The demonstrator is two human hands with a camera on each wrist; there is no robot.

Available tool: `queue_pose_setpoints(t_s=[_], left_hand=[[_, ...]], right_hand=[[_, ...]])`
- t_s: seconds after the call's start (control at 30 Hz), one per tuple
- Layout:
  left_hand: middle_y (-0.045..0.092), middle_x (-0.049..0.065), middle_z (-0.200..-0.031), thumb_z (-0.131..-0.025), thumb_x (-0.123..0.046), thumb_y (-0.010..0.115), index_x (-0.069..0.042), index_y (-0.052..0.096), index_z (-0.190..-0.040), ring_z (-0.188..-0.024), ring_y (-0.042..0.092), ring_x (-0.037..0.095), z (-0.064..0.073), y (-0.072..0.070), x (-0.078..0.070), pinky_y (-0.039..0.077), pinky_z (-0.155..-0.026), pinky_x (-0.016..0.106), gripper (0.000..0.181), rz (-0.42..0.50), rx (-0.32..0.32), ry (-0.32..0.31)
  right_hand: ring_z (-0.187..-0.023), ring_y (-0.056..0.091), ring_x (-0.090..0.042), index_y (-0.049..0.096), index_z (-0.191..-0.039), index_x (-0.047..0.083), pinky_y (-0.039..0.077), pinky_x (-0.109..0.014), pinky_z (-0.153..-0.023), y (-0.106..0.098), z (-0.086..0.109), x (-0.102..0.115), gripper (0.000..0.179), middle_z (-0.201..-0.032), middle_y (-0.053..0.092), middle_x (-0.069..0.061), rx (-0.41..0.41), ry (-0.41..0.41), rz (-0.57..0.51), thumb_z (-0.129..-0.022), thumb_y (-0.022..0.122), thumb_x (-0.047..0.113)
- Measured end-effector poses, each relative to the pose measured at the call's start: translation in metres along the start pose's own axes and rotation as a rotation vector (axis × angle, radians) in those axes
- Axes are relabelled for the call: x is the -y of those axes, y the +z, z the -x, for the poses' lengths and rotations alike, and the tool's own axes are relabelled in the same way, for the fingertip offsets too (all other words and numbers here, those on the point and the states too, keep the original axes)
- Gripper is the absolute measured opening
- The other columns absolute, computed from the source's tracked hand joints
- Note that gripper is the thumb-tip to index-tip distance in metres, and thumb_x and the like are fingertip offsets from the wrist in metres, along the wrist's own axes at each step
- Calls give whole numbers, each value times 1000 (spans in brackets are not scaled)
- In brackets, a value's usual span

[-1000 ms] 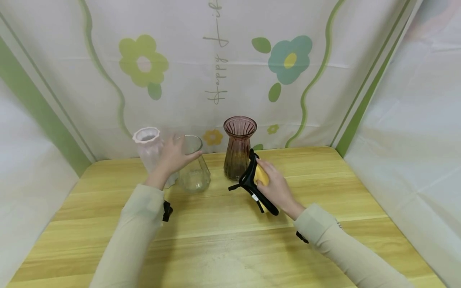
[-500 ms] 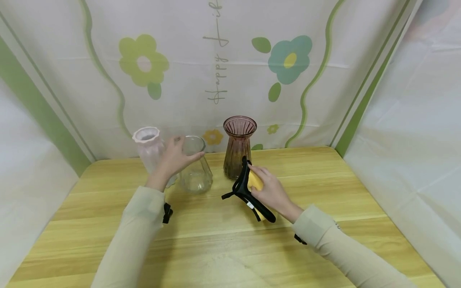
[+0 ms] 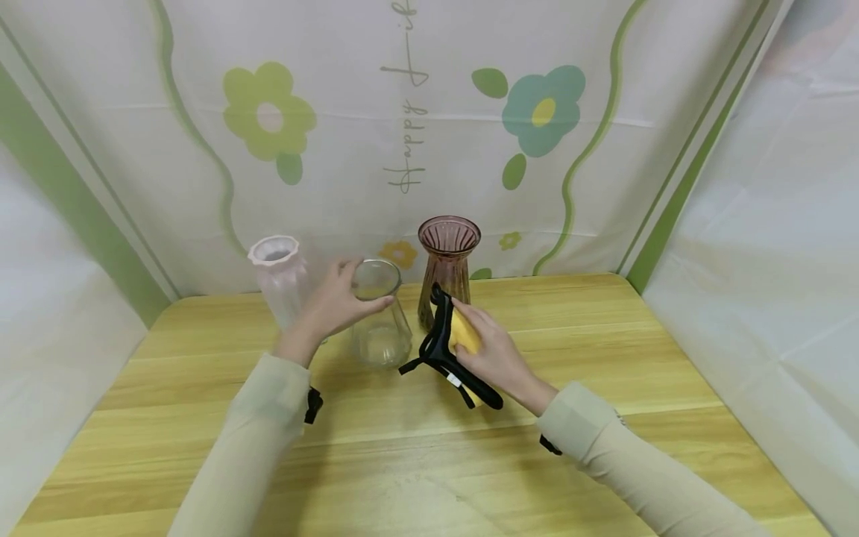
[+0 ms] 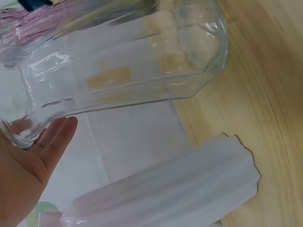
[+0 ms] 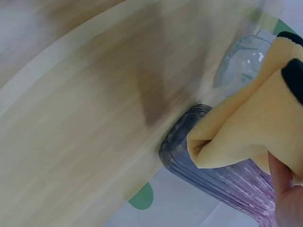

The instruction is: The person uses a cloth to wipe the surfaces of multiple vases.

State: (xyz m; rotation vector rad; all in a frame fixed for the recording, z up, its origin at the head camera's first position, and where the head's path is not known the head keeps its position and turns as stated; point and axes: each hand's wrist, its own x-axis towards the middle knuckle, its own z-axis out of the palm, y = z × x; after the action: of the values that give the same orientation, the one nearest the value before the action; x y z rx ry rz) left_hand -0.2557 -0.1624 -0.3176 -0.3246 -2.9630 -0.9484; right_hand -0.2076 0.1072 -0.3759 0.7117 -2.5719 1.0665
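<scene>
With fingers and thumb around its neck, my left hand [image 3: 335, 306] grips a clear glass vase [image 3: 382, 344], which also fills the top of the left wrist view [image 4: 137, 71]. Whether its base touches the table I cannot tell. My right hand [image 3: 498, 359] pinches a folded yellow cloth [image 5: 246, 120] edged with black trim and straps [image 3: 439, 339]. The cloth stands in front of a purple ribbed glass vase [image 3: 448, 261] and hides part of its lower body. Left of the clear vase is a pale pink scalloped vase [image 3: 275, 280], partly hidden by my left hand.
The vases stand near the back edge of a wooden table [image 3: 416, 477]. A white curtain [image 3: 335, 201] printed with flowers rises right behind them, and white sheets [image 3: 758, 358] hang at both sides.
My left hand has moved right and slightly nearer with the clear vase, its fingers now around the rim. My right hand has carried the yellow cloth left, towards the clear vase.
</scene>
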Motion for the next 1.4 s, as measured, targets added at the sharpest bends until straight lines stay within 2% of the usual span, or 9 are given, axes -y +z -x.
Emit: queue_pose_setpoints(t_s=[0.13,0.47,0.6,0.73,0.8,0.93,1.03,1.17,1.4], left_hand=[[34,25,-143,-77,-65,65,-3,26,-149,-110,54,36,2,3,-1,50,-91,53,103,-52,-24,27],[26,20,-152,-83,-65,55,-2,21,-150,-105,61,33,10,9,-12,56,-81,45,98,-135,44,96],[33,20,-147,-83,-65,56,-4,20,-151,-98,62,29,13,12,-17,56,-69,36,98,-120,54,104],[39,19,-139,-82,-65,57,-3,22,-150,-98,60,26,14,15,-20,55,-70,35,98,-107,42,104],[40,19,-138,-82,-67,56,-3,22,-150,-99,59,25,14,17,-21,55,-72,36,100,-106,36,104],[39,19,-138,-80,-72,54,-3,23,-150,-96,58,24,13,22,-24,55,-72,36,103,-102,31,105],[38,19,-140,-81,-72,54,-4,24,-150,-95,58,24,13,24,-26,55,-73,37,102,-98,23,105],[37,18,-142,-81,-69,55,-5,24,-151,-96,57,23,12,25,-27,54,-75,38,99,-94,16,100],[39,19,-140,-81,-69,55,-5,23,-151,-90,57,22,12,25,-26,53,-71,35,101,-99,24,104]], right_hand=[[-85,57,-22,40,-145,7,47,-21,-61,2,-4,4,72,-140,50,-19,-23,-29,5,-79,67,2],[-81,55,-20,42,-143,0,47,-21,-60,12,-8,12,71,-134,52,-21,-52,-84,-29,-77,69,0],[-80,55,-21,43,-142,-1,48,-20,-60,15,-7,13,69,-133,52,-22,-65,-105,-43,-78,70,0],[-81,56,-22,44,-141,-2,49,-21,-60,18,-6,13,67,-134,51,-22,-81,-116,-56,-79,70,1],[-84,56,-23,42,-141,-3,51,-23,-61,21,-6,12,66,-136,49,-23,-76,-120,-66,-81,70,2],[-108,58,-34,38,-144,-3,58,-36,-75,25,-3,11,63,-142,42,-23,-45,-103,-109,-88,66,7],[-124,49,-41,35,-145,-2,53,-48,-90,30,-1,9,60,-147,36,-24,-34,-91,-136,-92,61,9],[-126,45,-43,35,-146,1,45,-56,-98,37,0,4,61,-150,29,-26,-44,-92,-95,-93,61,13],[-135,33,-49,28,-151,11,38,-66,-100,53,2,-6,70,-155,19,-26,-40,-50,-86,-93,62,31]])
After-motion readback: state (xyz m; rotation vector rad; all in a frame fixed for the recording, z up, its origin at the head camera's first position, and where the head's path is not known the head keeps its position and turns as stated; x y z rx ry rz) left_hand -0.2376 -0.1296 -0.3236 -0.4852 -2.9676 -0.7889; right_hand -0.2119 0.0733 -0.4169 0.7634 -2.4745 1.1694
